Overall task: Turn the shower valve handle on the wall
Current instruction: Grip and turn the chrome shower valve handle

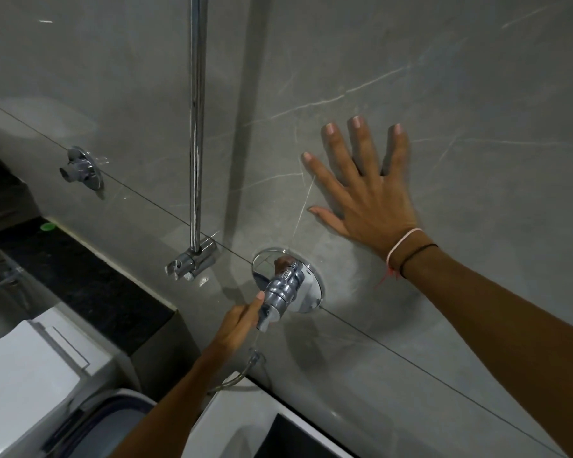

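Observation:
A chrome shower valve handle (283, 290) juts out from a round chrome plate (313, 292) on the grey marble wall, its lever end pointing down and left. My left hand (239, 325) grips that lever end, thumb along the top. Above and to the right of the valve, my right hand (368, 190) lies flat on the wall with its fingers spread, holding nothing. Thin pink and black strings circle the right wrist.
A vertical chrome pipe (196, 127) runs down to a bracket (192, 261) left of the valve. Another chrome wall fitting (81, 168) sits further left. A hose outlet (255, 357) is below the valve. A white toilet cistern (30, 368) and dark ledge (80, 276) are lower left.

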`<state>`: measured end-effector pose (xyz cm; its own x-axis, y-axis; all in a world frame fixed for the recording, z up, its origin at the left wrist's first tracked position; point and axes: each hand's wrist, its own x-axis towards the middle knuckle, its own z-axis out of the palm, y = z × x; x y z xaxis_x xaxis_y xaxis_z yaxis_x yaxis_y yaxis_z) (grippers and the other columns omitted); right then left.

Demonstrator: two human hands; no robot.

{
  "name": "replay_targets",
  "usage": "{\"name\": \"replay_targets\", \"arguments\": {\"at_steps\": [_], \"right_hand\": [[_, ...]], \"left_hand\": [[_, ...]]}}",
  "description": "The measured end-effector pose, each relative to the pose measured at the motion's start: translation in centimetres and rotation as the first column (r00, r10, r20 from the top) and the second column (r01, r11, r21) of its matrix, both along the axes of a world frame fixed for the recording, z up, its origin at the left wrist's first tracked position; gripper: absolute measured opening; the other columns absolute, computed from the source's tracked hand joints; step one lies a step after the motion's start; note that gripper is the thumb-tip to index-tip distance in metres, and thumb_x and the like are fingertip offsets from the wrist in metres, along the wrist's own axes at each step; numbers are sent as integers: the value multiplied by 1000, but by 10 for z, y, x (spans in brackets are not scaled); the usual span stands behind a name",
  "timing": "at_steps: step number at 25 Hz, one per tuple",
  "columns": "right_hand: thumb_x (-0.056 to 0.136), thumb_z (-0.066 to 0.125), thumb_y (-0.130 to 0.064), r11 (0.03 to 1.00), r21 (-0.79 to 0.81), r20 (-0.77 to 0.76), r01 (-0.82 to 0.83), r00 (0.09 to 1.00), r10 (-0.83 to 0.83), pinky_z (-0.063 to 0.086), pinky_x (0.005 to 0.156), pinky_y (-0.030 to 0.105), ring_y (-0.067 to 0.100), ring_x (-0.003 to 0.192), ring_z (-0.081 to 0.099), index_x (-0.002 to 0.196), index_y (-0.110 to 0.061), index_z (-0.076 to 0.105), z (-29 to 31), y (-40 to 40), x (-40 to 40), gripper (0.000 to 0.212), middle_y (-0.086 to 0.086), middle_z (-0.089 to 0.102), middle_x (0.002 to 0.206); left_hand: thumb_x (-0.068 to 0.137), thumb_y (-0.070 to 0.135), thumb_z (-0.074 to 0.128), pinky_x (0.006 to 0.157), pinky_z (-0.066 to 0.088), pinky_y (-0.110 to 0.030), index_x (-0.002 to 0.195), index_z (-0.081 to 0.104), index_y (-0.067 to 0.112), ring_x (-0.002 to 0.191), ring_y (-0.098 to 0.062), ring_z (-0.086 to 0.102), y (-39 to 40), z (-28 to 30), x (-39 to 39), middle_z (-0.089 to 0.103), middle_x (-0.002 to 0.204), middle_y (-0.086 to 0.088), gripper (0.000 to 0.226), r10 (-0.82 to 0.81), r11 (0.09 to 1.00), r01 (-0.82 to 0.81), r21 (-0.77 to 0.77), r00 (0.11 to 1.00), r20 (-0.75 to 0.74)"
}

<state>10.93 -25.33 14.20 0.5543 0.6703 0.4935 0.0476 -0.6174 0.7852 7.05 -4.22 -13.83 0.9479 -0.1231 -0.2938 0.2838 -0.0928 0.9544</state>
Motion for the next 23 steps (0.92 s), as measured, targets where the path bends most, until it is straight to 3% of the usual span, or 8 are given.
{"name": "replay_targets", "arguments": {"at_steps": [2,4,8,13,17,20,22,23], "right_hand": [[101,29,-77,1000,2,0,-1,1000,1,4,114,79,51,157,18,171,-24,9,1,2,-2,90,21,13,175],[102,30,-77,1000,3,2,1,1000,-1,5,114,79,51,157,19,171,-24,10,2,2,-3,89,21,14,175],[102,30,-76,1000,9,-11,-2,1000,2,2,113,78,51,157,18,171,-24,10,2,3,-3,89,21,13,175],[102,31,-76,1000,7,10,-7,1000,7,4,113,78,51,157,19,171,-23,10,2,3,-3,89,22,14,174],[102,31,-76,1000,12,4,-11,1000,11,2,114,78,50,157,18,171,-23,10,2,3,-3,89,22,13,175],[102,32,-76,1000,7,15,-13,1000,13,2,114,78,50,157,18,171,-23,11,1,2,-2,89,22,13,174],[102,32,-76,1000,10,19,-15,1000,14,0,114,78,50,157,18,171,-23,11,1,2,-2,89,22,13,174],[102,32,-75,1000,15,17,-17,1000,17,0,114,78,50,157,18,171,-23,11,1,2,-2,89,22,13,174]], "left_hand": [[75,72,50,54,46,-10,63,76,45,54,3,66,0,4,-2,72,57,17,40,4,1000,-4,21,1000,0],[74,73,50,54,48,-10,59,76,37,54,4,67,1,6,-3,72,56,15,46,1,1000,-1,25,1000,-12],[79,70,49,57,40,-24,46,62,23,44,-6,48,0,14,-4,53,43,8,59,-48,999,48,10,998,-32],[94,62,46,67,39,-34,52,43,22,52,-16,38,2,31,-1,41,52,1,59,-89,992,95,85,993,-77],[93,65,45,81,44,-39,54,43,21,54,-15,38,5,45,0,41,54,1,59,-144,984,158,83,977,-156],[76,77,49,81,46,-36,56,47,20,60,-16,43,7,50,-1,44,59,-1,60,-165,983,177,54,970,-177],[67,83,46,76,52,-28,69,59,17,76,-22,55,13,48,-4,53,74,-6,67,-161,987,154,-52,963,-218],[72,83,40,78,56,-27,85,68,11,87,-23,61,17,44,-4,60,86,-9,79,-160,985,141,-96,958,-236]]}}
